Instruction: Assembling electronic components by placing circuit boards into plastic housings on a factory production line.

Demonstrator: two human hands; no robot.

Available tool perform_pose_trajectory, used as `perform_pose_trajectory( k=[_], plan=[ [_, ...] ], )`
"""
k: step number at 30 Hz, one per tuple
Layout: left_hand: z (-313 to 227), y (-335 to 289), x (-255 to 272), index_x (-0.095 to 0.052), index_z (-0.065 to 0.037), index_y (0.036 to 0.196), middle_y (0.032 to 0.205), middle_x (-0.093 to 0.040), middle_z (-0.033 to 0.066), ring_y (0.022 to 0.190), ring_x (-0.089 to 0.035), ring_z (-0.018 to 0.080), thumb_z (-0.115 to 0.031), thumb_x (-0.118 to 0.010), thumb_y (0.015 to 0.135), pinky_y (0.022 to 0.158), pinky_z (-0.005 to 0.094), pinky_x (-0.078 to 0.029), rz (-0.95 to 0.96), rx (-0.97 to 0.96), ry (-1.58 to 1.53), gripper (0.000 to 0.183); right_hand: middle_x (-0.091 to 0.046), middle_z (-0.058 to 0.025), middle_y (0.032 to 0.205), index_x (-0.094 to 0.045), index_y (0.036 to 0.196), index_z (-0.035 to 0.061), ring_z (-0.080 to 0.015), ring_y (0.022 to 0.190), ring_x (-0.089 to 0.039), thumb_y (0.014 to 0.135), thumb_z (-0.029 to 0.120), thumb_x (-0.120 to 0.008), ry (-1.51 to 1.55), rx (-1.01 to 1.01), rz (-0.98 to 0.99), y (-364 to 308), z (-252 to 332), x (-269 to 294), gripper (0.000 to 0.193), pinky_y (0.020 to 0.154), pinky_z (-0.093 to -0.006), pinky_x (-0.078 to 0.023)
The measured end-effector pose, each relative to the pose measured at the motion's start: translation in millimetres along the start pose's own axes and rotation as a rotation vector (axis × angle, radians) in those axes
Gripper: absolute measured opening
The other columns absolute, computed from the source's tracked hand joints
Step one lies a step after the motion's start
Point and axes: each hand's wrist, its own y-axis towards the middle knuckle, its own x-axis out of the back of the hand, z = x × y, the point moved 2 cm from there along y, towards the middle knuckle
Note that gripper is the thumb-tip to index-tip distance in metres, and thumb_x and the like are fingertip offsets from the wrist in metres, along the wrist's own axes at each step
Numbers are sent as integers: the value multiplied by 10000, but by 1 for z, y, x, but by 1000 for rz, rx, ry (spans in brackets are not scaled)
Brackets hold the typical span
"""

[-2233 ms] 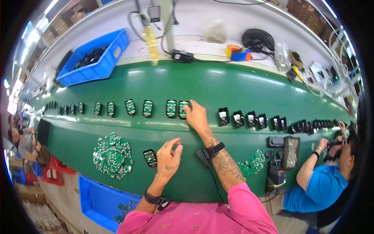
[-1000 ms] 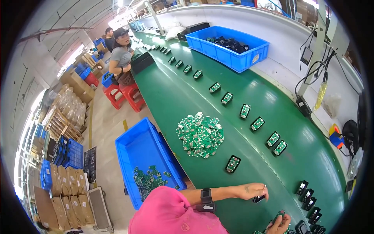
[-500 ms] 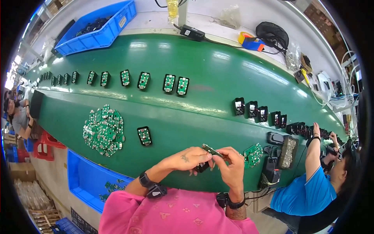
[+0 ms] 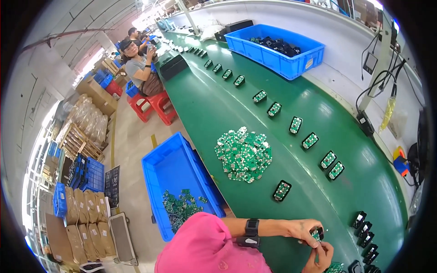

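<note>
My left hand (image 4: pixel 304 229) is closed around a small black plastic housing (image 4: pixel 321 232). A green circuit board (image 4: pixel 316 235) lies at the housing, and whether it is fully seated cannot be made out. The bent fingers of my right hand (image 4: pixel 322 257) meet the board's lower edge, close against the left fingertips. Nearby on the green bench (image 4: pixel 259 214) lies one black housing with a board in it (image 4: pixel 282 190). Beyond that is a heap of loose green circuit boards (image 4: pixel 244 154).
A line of board-filled housings (image 4: pixel 296 124) runs along the bench, with several black housings (image 4: pixel 365 234) at right. A blue bin (image 4: pixel 166 157) holding boards sits at the bench's near edge; another blue bin (image 4: pixel 291 63) holds black parts. A seated person (image 4: pixel 139 68) is farther off.
The view has swung left, bringing the aisle and far workers into sight. The board, earlier held up between both hands above the housing, is now down at the housing.
</note>
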Motion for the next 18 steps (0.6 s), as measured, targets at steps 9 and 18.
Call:
perform_pose_trajectory(
  k=[9,18],
  plan=[
    [-28,-4,-4,-336,-103,1542,1258,-566,48,1018,-615,139,-98,-624,937,770,273,-592,42,0,-111,670,-635,-157,1108,-733,1094,40,-301,945,-665,799,-111,-649,-11,-76,-97,-3,-5,-11,342,819,-357,-543],
    [-34,-17,3,-338,-85,1494,1064,-640,123,740,-719,211,-123,-604,971,657,305,-614,7,126,-111,588,-647,-131,1077,-729,1014,55,-302,1002,-628,760,-72,-678,-40,3,-78,10,3,-10,288,853,-399,-512]
  ],
)
